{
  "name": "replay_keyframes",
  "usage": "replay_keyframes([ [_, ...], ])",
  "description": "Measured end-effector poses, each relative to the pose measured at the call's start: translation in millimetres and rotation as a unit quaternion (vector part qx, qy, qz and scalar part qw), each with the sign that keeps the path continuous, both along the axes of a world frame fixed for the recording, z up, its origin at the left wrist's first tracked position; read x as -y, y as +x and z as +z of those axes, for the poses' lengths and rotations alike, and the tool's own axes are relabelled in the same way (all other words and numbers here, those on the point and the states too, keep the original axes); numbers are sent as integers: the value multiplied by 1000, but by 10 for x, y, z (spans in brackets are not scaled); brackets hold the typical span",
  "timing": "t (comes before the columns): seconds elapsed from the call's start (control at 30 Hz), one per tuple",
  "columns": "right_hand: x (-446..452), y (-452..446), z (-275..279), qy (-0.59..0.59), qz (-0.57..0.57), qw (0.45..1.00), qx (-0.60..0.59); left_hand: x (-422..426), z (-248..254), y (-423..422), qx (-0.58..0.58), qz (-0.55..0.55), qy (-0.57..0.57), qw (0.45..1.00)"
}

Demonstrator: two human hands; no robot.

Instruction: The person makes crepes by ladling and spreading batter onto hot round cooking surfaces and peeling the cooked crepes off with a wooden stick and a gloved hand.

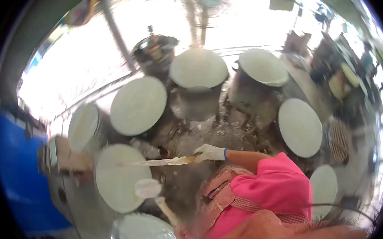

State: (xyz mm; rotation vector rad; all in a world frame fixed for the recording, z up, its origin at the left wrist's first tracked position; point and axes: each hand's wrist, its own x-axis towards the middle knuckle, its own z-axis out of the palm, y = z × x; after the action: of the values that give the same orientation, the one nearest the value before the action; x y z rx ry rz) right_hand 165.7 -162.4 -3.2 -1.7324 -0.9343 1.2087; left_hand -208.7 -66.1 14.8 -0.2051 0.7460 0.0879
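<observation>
Nearest, at the lower edge, the blurred left hand (184, 235) appears closed around the handle of a ladle (148, 188), though its finger positions cannot be made out. Beside it is a pot (143, 234) with a round, pale top. The ladle's round white head overlaps the edge of the next pot (119, 185) in view; whether they touch, I cannot tell. Close by are the pink shirt (274, 186) and checked apron (223, 201). The right hand (210, 153), in a white glove with a blue cuff, has its fingers wrapped around one end of a long stick (163, 162), which reaches left over that second pot. More pale-topped pots (198, 68) curve around the wet floor (192, 139), and a blue sheet (21, 173) stands at far left.
</observation>
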Motion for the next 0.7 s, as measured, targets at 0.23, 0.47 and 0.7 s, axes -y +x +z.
replay_keyframes([
  [0.23,1670,634,-59,-99,-338,914,203,232,145,1520,39,-204,-98,973],
  [0.47,3118,1763,-187,-254,-462,767,365,535,-17,2882,44,-247,-102,963],
  [0.7,3064,3275,-144,-247,-329,747,522,757,132,3971,7,-314,-103,944],
])
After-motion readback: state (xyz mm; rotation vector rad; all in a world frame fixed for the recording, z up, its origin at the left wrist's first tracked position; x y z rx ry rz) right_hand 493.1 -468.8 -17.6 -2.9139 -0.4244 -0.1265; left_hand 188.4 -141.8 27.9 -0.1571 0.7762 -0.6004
